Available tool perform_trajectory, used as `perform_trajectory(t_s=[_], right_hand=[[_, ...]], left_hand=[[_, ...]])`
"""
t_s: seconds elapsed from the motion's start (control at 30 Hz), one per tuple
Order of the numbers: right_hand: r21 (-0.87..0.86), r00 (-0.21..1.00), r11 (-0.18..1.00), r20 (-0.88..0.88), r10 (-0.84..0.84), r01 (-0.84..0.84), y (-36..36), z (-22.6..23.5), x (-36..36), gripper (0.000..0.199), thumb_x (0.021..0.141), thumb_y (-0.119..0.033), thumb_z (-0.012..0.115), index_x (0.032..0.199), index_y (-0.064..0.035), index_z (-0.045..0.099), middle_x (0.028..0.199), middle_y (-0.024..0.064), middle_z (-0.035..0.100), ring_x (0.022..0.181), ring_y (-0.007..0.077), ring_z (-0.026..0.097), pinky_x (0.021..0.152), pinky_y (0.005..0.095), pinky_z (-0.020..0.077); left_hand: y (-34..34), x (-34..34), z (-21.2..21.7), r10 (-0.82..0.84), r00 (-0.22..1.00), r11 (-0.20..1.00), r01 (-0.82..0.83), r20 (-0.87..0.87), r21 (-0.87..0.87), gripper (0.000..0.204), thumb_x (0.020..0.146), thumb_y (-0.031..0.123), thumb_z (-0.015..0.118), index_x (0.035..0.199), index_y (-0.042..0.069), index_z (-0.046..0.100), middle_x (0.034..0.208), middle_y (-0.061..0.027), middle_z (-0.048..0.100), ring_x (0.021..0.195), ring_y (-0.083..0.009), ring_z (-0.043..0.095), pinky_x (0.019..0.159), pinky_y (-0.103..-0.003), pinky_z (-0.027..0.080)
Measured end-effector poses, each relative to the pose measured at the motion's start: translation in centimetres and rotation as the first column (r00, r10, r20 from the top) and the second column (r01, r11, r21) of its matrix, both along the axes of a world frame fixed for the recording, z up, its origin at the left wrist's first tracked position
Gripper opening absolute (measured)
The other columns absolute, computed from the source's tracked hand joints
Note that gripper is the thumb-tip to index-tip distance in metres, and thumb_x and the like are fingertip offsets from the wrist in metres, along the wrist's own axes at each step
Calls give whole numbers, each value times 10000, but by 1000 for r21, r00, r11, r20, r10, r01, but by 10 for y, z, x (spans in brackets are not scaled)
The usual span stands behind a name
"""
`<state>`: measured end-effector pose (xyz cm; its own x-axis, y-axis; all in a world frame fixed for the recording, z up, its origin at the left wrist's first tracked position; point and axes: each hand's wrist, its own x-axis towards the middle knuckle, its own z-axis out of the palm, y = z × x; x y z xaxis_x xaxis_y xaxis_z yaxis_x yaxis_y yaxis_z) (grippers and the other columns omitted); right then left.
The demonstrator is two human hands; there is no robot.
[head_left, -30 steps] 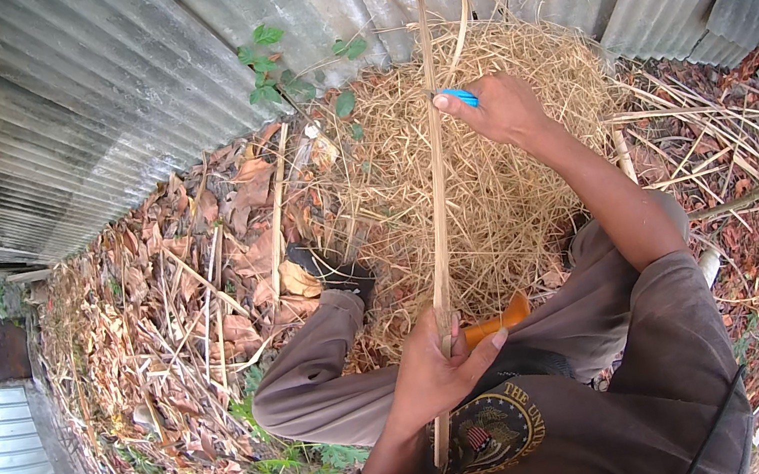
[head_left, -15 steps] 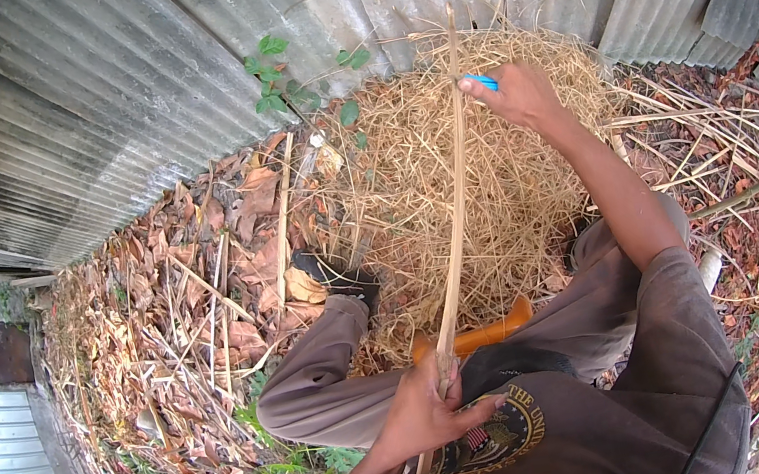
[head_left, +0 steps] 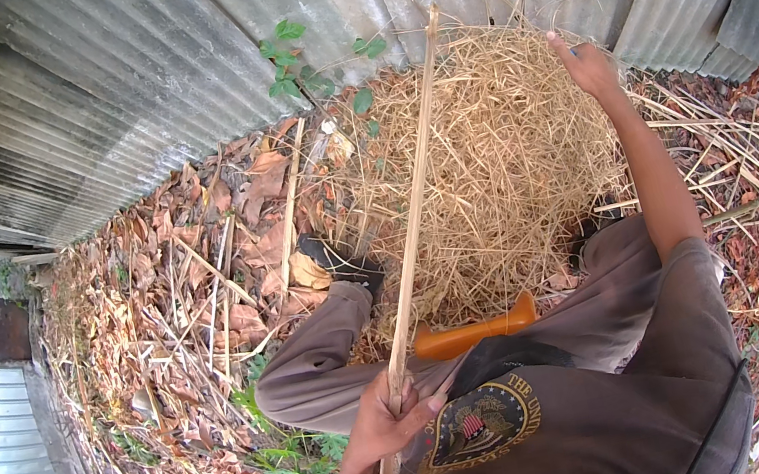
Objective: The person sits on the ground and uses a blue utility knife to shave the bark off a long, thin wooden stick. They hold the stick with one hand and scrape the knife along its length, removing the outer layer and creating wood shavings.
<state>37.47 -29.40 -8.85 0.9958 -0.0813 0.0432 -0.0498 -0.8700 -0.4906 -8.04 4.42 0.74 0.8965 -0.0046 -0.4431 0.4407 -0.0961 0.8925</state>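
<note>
Stick (head_left: pixel 412 221) in left hand (head_left: pixel 386 419)

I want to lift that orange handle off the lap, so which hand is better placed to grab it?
Probably the left hand: it is close beside the orange handle, though its grip is on the stick. The right hand is stretched far out over the straw pile.

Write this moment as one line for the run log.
left hand: grips bamboo strip | right hand: stretched over straw pile | orange handle: on lap
</note>
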Motion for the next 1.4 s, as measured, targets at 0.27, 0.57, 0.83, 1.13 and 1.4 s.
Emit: perform_trajectory(t_s=[0.27,0.57,0.83,1.13,1.4], right_hand=[[14,755,756,35,654,-655,129,44,-161,788,758,-821,414,568,-85,620,481,103,539,510,287,596,505,411,470],[-110,684,698,140,716,-707,143,59,-185,735,734,-794,491,530,-95,592,441,86,507,454,293,572,468,418,444],[-145,671,747,353,651,-649,127,44,-146,747,723,-811,480,518,-97,553,421,75,475,420,284,545,435,404,429],[-228,677,727,266,687,-648,130,46,-139,829,686,-881,408,548,-93,626,437,76,514,445,253,573,451,379,438],[-143,884,889,120,452,-435,93,30,-78,878,752,-852,352,602,-34,632,532,117,576,585,280,624,561,444,473]], left_hand=[[-17,84,-24,104,988,983,-85,113,-164,278,882,159,673,780,105,420,650,89,355,587,-5,314,493,-189,259],[-39,100,-28,85,961,985,-41,262,-171,299,852,147,707,810,100,415,626,87,354,542,4,313,470,-176,248],[-48,91,-2,-51,979,996,64,197,-60,352,790,44,726,873,99,388,632,79,378,560,7,329,513,-158,286],[-47,76,4,-113,975,993,106,189,50,413,751,9,753,857,100,365,602,79,358,535,7,305,481,-172,261],[-41,36,4,-194,974,978,202,118,-52,428,733,19,780,844,93,373,563,82,327,515,7,300,458,-190,250]])
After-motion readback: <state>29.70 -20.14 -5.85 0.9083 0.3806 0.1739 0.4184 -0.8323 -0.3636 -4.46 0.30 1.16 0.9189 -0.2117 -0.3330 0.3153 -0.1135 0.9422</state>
